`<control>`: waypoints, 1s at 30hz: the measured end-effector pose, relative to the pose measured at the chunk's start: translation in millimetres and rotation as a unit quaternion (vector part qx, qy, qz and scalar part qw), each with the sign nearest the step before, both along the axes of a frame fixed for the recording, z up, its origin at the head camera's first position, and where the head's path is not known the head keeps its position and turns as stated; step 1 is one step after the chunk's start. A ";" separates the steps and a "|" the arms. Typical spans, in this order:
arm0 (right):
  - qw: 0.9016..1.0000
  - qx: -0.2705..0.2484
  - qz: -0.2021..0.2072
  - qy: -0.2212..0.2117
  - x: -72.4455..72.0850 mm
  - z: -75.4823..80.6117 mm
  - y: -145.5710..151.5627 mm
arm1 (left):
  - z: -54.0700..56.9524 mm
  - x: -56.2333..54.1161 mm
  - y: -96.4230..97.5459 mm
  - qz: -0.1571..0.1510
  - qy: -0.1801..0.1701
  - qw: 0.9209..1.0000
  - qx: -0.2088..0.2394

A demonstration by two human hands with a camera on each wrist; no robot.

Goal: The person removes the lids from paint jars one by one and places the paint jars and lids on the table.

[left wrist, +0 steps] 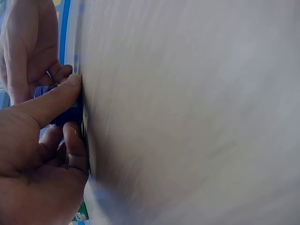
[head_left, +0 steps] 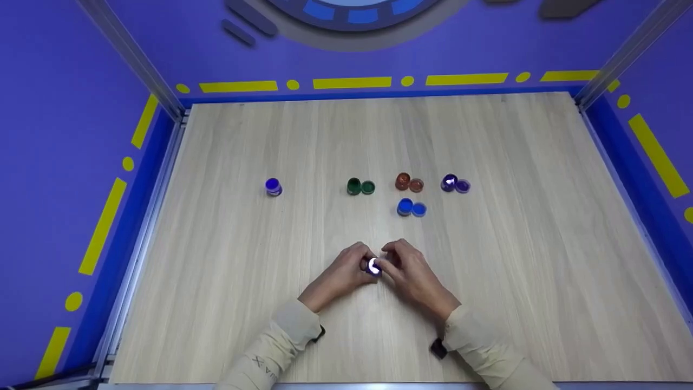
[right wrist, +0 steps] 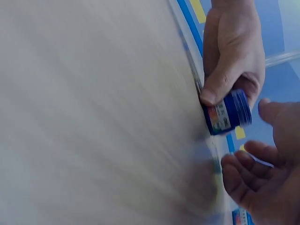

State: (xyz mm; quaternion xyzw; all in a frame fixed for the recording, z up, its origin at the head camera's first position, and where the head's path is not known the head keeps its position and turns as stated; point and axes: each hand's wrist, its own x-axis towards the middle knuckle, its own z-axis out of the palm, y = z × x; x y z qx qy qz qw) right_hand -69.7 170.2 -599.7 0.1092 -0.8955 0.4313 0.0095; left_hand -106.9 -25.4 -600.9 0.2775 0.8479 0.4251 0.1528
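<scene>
My left hand (head_left: 346, 269) grips a small dark blue jar (right wrist: 219, 116) low over the wooden table, near its front middle. In the right wrist view the left thumb lies across the jar's printed label, and the ridged top end sticks out past the fingers. The top shines bright white in the head view. My right hand (head_left: 416, 277) is at the jar's right side, its thumb beside the top and its fingers loosely bent. A gap shows between that thumb and the jar in the right wrist view. In the left wrist view, the left thumb hides part of the jar.
Beyond the hands stand a green jar (head_left: 353, 187), a brown jar (head_left: 402, 181), a dark purple jar (head_left: 449, 182) and a blue jar (head_left: 405, 207), each with a lid lying to its right. A lone purple jar (head_left: 273, 187) stands farther left. Blue walls enclose the table (head_left: 227, 281).
</scene>
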 end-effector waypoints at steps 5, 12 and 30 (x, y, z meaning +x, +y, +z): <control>0.999 0.026 -0.019 0.032 8.1 3.0 -8.7 | -1.4 -1.3 0.6 0.000 0.015 1.000 0.005; 0.997 0.054 -0.011 0.052 11.2 2.4 -16.1 | -1.6 -1.7 0.4 -0.008 0.033 0.999 -0.009; 0.997 0.069 0.041 0.023 6.7 16.5 -15.9 | -2.9 -0.7 0.0 -0.009 0.065 0.998 -0.001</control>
